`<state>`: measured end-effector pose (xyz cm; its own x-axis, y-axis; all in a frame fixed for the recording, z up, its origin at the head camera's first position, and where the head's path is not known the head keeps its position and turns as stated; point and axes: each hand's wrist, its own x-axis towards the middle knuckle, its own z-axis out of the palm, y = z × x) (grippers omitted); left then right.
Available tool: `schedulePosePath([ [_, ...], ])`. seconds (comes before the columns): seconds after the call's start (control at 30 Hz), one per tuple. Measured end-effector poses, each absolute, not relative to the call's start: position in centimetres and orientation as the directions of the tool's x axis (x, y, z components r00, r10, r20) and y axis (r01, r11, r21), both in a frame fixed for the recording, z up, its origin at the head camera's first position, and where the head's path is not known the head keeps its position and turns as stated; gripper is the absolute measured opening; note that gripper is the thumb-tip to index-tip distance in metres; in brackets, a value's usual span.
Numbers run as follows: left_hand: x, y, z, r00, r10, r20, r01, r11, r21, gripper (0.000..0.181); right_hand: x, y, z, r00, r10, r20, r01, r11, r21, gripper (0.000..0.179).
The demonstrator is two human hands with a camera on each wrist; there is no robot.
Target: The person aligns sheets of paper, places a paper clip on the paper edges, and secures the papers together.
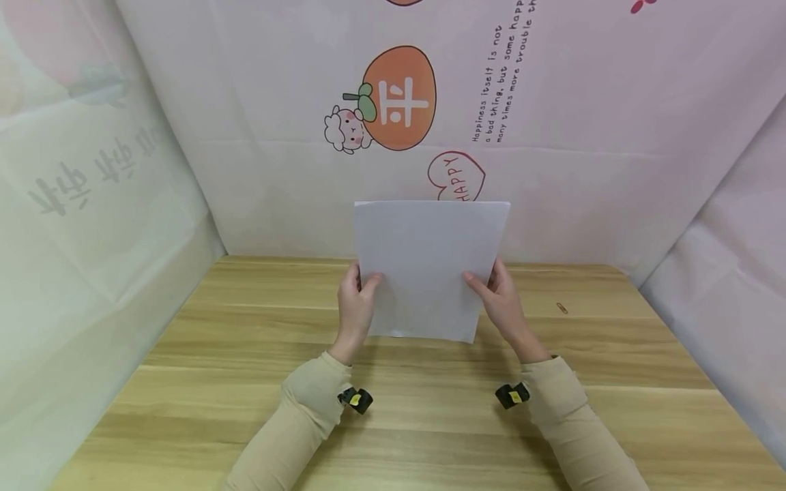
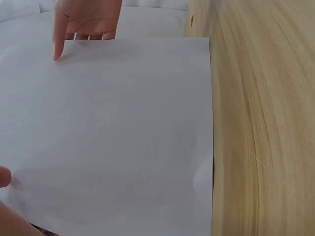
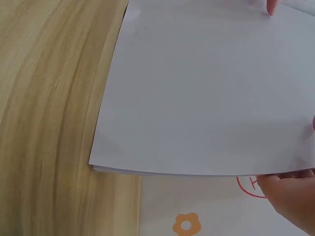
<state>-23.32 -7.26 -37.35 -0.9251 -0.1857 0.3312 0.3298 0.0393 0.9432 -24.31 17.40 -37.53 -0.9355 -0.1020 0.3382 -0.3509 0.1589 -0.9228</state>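
Observation:
A small stack of white paper sheets is held up in front of the person, its face blank. My left hand grips the left side edge, thumb on the front and fingers behind. On the opposite edge my right hand holds it the same way, its thumb pressing the front. Layered edges of the paper show along one side in the right wrist view. In the left wrist view the right hand is seen across the sheet, fingers behind it.
A copper-coloured paper clip lies on the wooden table, right of the right hand. White printed cloth hangs behind the table and along both sides. Each sleeve cuff carries a small black camera.

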Motion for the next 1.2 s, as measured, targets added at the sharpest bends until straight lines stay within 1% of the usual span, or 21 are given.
schedulePosePath([
  [0.2,-23.3,-7.7,-37.7,-0.948,-0.158,0.276,0.268,0.070,0.961,0.031,-24.3,18.0,-38.2,-0.951,-0.141,0.277,-0.302,0.215,-0.929,0.058],
  [0.47,-23.5,-7.9,-39.0,-0.954,-0.156,0.257,0.239,0.122,0.963,0.029,-24.2,18.6,-38.8,-0.950,-0.171,0.262,-0.301,0.271,-0.914,0.055],
  [0.67,-23.0,-8.1,-39.0,-0.965,-0.124,0.231,0.216,0.124,0.968,0.036,-24.2,18.7,-39.1,-0.953,-0.168,0.254,-0.293,0.284,-0.913,0.053],
  [0.87,-23.3,-8.1,-40.0,-0.974,-0.122,0.189,0.173,0.129,0.976,0.039,-24.4,18.6,-39.6,-0.959,-0.187,0.214,-0.269,0.349,-0.898,0.050],
  [1.07,-23.3,-7.9,-40.2,-0.972,-0.146,0.185,0.165,0.135,0.977,0.037,-24.4,18.7,-39.9,-0.968,-0.152,0.202,-0.248,0.412,-0.877,0.043],
  [1.2,-23.3,-7.8,-40.2,-0.973,-0.134,0.187,0.172,0.118,0.978,0.039,-24.3,18.6,-39.8,-0.970,-0.131,0.206,-0.242,0.404,-0.882,0.040],
])
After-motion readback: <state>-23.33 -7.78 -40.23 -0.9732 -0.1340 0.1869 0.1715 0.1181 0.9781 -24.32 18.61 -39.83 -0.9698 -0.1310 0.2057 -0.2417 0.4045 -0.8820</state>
